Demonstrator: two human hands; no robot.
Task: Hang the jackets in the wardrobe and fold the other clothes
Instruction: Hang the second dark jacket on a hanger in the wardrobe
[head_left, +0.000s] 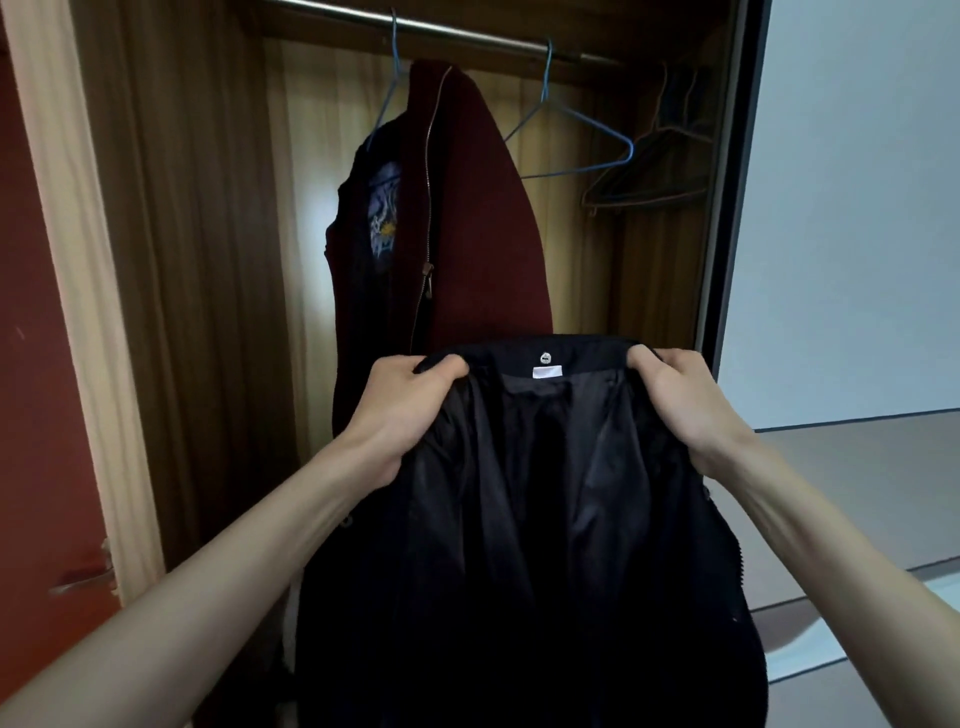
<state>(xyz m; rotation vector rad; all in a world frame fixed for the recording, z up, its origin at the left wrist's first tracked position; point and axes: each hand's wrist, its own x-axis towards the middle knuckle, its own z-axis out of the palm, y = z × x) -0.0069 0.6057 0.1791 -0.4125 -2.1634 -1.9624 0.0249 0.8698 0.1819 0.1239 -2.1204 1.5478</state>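
Observation:
I hold a black jacket (540, 493) up in front of the open wardrobe, its shiny lining facing me and a white label under the collar. My left hand (410, 410) grips the collar's left end, my right hand (680, 400) grips its right end. Behind it a dark red zip jacket (483, 208) hangs from a blue hanger on the metal rail (467, 31). An empty blue hanger (576, 135) hangs to the right of the red jacket.
Several more bare wire hangers (654, 171) bunch at the rail's right end. A red door with a metal handle (83, 579) stands at the left. The wardrobe's dark sliding-door frame (737, 182) and a pale wall lie at the right.

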